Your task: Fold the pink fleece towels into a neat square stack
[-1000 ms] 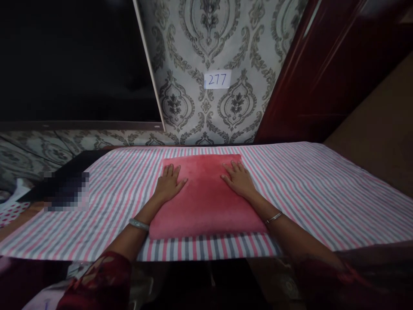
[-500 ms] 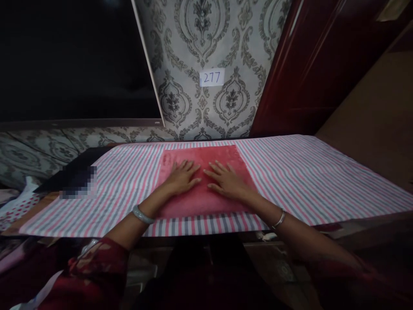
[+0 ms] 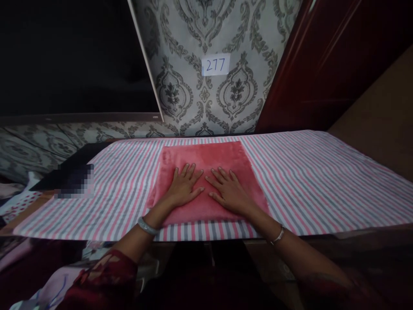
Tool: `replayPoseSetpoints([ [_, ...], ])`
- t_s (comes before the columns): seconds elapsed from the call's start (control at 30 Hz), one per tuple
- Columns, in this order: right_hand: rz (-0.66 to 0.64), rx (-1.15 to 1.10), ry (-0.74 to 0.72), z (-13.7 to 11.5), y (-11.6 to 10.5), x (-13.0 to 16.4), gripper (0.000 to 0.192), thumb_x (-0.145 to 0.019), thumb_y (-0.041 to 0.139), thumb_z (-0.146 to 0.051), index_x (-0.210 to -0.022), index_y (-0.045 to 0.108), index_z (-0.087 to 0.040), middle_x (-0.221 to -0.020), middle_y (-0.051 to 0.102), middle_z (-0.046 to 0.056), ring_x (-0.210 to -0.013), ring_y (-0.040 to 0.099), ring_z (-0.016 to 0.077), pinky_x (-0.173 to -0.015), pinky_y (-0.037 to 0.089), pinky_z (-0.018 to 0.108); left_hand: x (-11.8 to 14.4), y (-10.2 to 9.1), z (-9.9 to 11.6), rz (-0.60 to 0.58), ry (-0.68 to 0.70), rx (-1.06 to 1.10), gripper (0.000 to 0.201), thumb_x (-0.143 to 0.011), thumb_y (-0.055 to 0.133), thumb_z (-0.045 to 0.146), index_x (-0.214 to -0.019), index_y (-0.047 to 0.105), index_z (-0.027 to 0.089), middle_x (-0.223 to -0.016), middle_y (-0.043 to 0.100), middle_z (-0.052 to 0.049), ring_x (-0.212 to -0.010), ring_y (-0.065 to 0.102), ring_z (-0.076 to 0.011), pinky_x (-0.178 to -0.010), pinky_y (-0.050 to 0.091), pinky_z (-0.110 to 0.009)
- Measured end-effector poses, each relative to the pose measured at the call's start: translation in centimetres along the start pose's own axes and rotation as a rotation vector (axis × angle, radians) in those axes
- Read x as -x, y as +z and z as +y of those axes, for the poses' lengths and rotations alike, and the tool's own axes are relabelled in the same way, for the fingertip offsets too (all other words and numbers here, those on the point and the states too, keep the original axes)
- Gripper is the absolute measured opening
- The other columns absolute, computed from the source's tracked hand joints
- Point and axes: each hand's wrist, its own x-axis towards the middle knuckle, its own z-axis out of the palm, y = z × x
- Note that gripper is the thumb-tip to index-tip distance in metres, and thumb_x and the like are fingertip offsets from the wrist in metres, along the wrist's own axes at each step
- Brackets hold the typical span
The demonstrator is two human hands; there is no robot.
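Observation:
A red plush towel (image 3: 206, 153), laid out as a flat rectangle, rests on a striped cloth (image 3: 306, 181) of pink, grey and white. My left hand (image 3: 185, 186) lies palm down on the towel's left half, fingers spread. On the right half, my right hand (image 3: 228, 189) presses flat in the same way, its fingers apart. The two thumbs point toward each other with a small gap of towel between them. Neither hand grips anything. The towel under my palms is hidden.
A large dark television screen (image 3: 74, 60) stands at the back left, beside patterned wallpaper bearing a paper label (image 3: 215, 64) marked 277. A dark red cabinet panel (image 3: 309, 86) rises at the back right. A black flat item (image 3: 74, 161) and a blurred patch sit at the table's left.
Both hands have slid a little toward me over the towel, still flat. The camera view has tilted slightly, so the towel shows somewhat larger.

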Motion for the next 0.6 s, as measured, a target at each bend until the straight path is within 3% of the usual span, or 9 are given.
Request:
replayPoseSetpoints([
  [0.23,-0.044,-0.022,0.001,0.2,-1.8,0.1,0.061,-0.1,0.035,-0.058,-0.155,0.036,-0.031,-0.164,0.028,0.006,-0.152,0.021,0.0311,-0.119,0.021,0.056,-0.3,-1.5,-0.3,-0.074,-0.011,0.035,0.067,-0.097,0.04,0.058,-0.156,0.032,0.028,-0.166,0.021,-0.011,-0.153,0.015,-0.0343,-0.118,0.016,-0.063],
  [0.3,-0.035,-0.01,0.021,0.9,-2.7,1.2,0.061,-0.1,0.037,-0.059,-0.153,0.04,-0.03,-0.163,0.03,0.008,-0.151,0.024,0.032,-0.119,0.021,0.056,0.7,-2.5,-0.5,-0.086,-0.019,0.047,0.067,-0.098,0.038,0.058,-0.156,0.033,0.025,-0.165,0.024,-0.012,-0.153,0.018,-0.0334,-0.119,0.017,-0.061],
  [0.4,0.032,0.032,0.096,2.6,-3.3,3.9,0.06,-0.099,0.039,-0.057,-0.15,0.046,-0.027,-0.161,0.034,0.011,-0.15,0.024,0.0338,-0.119,0.016,0.06,3.6,-3.4,-0.8,-0.014,-0.037,0.001,0.065,-0.098,0.039,0.058,-0.153,0.041,0.022,-0.161,0.033,-0.015,-0.151,0.024,-0.0355,-0.118,0.017,-0.063],
  [0.6,0.092,-0.034,0.136,5.0,-0.7,7.7,0.062,-0.099,0.041,-0.055,-0.153,0.041,-0.024,-0.164,0.026,0.01,-0.152,0.019,0.0305,-0.119,0.023,0.056,8.2,-1.0,-1.2,0.108,-0.12,-0.058,0.066,-0.096,0.043,0.057,-0.153,0.04,0.023,-0.163,0.029,-0.016,-0.15,0.024,-0.038,-0.116,0.024,-0.064],
])
